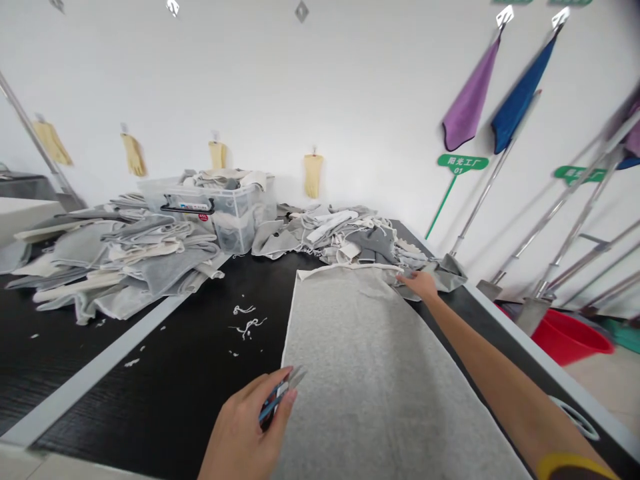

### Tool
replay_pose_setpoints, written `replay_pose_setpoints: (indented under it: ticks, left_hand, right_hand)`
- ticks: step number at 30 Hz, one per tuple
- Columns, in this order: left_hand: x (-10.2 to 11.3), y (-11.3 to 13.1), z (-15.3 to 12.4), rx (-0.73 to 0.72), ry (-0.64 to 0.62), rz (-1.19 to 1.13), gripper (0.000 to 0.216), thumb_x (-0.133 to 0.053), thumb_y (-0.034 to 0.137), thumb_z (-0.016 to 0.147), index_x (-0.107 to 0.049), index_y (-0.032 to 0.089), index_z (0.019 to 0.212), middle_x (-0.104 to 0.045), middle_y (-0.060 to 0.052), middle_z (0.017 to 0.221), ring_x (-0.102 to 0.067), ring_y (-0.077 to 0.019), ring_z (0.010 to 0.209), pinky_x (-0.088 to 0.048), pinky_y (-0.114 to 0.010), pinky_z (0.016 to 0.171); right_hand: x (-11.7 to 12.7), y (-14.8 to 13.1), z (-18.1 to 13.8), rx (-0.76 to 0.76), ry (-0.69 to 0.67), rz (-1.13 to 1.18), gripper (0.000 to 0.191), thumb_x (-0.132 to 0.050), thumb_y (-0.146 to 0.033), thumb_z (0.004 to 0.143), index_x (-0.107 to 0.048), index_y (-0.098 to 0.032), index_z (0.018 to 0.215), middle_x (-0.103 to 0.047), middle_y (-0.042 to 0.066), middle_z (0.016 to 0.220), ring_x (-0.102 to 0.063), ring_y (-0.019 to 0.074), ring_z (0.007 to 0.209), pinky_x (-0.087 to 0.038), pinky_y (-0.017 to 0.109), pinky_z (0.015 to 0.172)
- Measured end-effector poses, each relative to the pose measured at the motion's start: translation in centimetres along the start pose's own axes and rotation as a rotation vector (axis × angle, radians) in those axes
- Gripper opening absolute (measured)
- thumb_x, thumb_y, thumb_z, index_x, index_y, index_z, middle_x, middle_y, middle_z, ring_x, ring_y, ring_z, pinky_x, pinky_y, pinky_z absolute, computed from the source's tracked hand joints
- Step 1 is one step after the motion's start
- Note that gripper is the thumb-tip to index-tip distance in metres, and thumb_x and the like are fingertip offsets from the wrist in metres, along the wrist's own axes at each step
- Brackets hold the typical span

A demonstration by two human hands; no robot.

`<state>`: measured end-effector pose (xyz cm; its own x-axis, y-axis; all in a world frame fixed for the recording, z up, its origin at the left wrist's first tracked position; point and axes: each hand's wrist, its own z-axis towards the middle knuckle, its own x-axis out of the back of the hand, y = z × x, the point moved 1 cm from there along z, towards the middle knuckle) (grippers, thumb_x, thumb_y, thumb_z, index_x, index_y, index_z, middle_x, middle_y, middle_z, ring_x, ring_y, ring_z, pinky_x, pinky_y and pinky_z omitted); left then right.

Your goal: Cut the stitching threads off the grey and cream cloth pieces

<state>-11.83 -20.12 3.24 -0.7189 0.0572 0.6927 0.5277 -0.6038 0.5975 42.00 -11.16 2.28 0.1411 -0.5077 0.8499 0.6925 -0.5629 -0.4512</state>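
My left hand (250, 427) is closed around small thread snips (273, 403) with blue handles. Their metal blades point up and to the right, over the left edge of a large grey cloth (360, 373). This cloth lies spread out on the black table, with a pale edge folded over at its far end. Stretched forward, my right hand (421, 283) pinches the cloth at its far right corner. Beside those fingers lies a crumpled grey piece of fabric (447, 272).
A heap of grey and white fabric pieces (345, 233) lies beyond the cloth. To the left are a stacked fabric pile (145, 257) and a clear plastic bin (235, 217). Thread scraps (247, 327) dot the black table (200, 373). A red basin (575, 337) stands at right.
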Motion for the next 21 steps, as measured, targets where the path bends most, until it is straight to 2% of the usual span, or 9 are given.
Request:
replay_pose_setpoints:
  ticks: [4, 7, 11, 16, 21]
  left_hand:
    - [-0.2, -0.4, 0.6, 0.011, 0.015, 0.034, 0.028, -0.055, 0.04, 0.091, -0.069, 0.028, 0.112, -0.075, -0.003, 0.109, -0.072, -0.0218, 0.098, -0.06, -0.031, 0.086]
    - [-0.2, -0.6, 0.7, 0.042, 0.023, 0.042, 0.027, -0.055, 0.041, 0.091, -0.069, 0.029, 0.111, -0.075, -0.001, 0.108, -0.072, -0.0219, 0.098, -0.06, -0.032, 0.087]
    - [-0.4, 0.3, 1.9, 0.077, 0.006, 0.017, 0.03, -0.053, 0.042, 0.092, -0.069, 0.025, 0.111, -0.074, -0.003, 0.111, -0.07, -0.0214, 0.101, -0.058, -0.032, 0.089]
    - [-1.8, 3.3, 6.5, 0.025, 0.004, 0.024, 0.034, -0.05, 0.042, 0.093, -0.068, 0.021, 0.113, -0.074, -0.006, 0.112, -0.069, -0.0222, 0.101, -0.054, -0.035, 0.092]
    - [-4.3, 7.5, 12.3, -0.031, -0.04, 0.061, 0.034, -0.047, 0.04, 0.094, -0.068, 0.023, 0.114, -0.074, -0.006, 0.111, -0.069, -0.0252, 0.101, -0.049, -0.036, 0.092]
  right_hand:
    - [-1.5, -0.3, 1.1, 0.051, 0.013, 0.079, 0.029, -0.062, -0.038, 0.075, -0.075, -0.015, 0.085, -0.072, 0.016, 0.087, -0.065, 0.0295, 0.091, -0.045, 0.035, 0.079]
    - [-1.0, -0.3, 1.6, 0.074, 0.034, 0.141, 0.03, -0.056, -0.036, 0.078, -0.075, -0.014, 0.085, -0.073, 0.016, 0.085, -0.064, 0.0282, 0.087, -0.046, 0.033, 0.075]
    - [1.0, 0.0, 1.4, 0.077, 0.01, 0.212, 0.034, -0.054, -0.038, 0.078, -0.075, -0.013, 0.085, -0.073, 0.011, 0.074, -0.065, 0.0247, 0.075, -0.047, 0.031, 0.067]
    - [3.1, 1.0, -0.9, 0.079, -0.051, 0.306, 0.026, -0.062, -0.035, 0.075, -0.075, -0.013, 0.079, -0.073, 0.009, 0.07, -0.067, 0.0219, 0.068, -0.049, 0.028, 0.061]
    - [4.5, 1.6, -3.7, 0.087, -0.223, 0.49, 0.028, -0.07, -0.04, 0.071, -0.076, -0.014, 0.076, -0.073, 0.009, 0.068, -0.061, 0.0178, 0.054, -0.045, 0.025, 0.046]
